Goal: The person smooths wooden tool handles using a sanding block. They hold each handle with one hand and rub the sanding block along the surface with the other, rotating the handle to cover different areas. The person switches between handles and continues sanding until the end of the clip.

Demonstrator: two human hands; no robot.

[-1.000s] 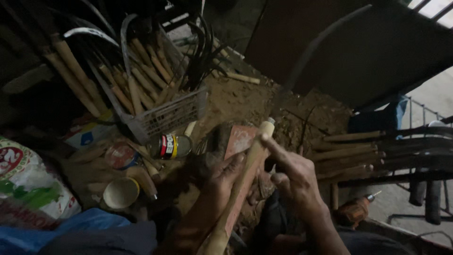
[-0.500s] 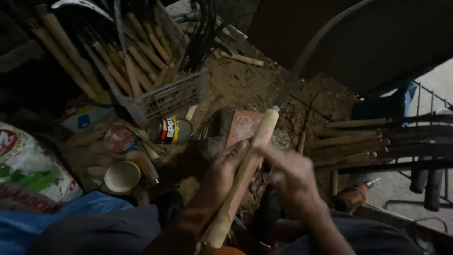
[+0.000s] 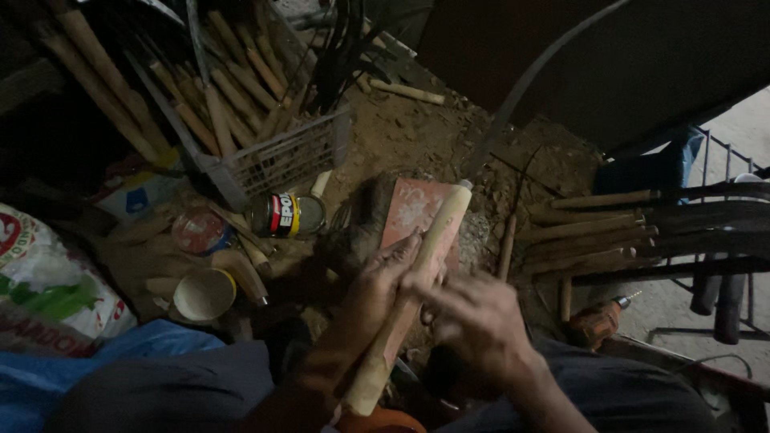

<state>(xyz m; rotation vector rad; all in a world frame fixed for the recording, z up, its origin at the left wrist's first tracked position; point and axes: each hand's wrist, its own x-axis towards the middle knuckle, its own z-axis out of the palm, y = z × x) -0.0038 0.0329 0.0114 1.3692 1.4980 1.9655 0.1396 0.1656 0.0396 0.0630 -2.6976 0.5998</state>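
A long pale wooden stick (image 3: pixel 439 228) slants from my lap up toward a reddish flat block (image 3: pixel 411 210) on the dirt floor. My left hand (image 3: pixel 375 293) wraps around the stick at its middle, fingers laid along it. My right hand (image 3: pixel 473 317) presses against the same stick from the right side, blurred with motion. Whether it holds something small against the wood cannot be told. The stick's lower end (image 3: pixel 365 389) rests near my knees.
A grey plastic basket (image 3: pixel 277 160) full of wooden sticks stands at the upper left. A small tin can (image 3: pixel 285 215), a round lid (image 3: pixel 196 231) and a yellow-rimmed cup (image 3: pixel 204 295) lie left of my hands. More sticks (image 3: pixel 597 228) are stacked on the right. A printed sack (image 3: pixel 48 281) lies far left.
The view has shifted a little, and the stick's upper end now lies lower, over the reddish block. My right hand has slid along the stick; my left hand keeps its grip.
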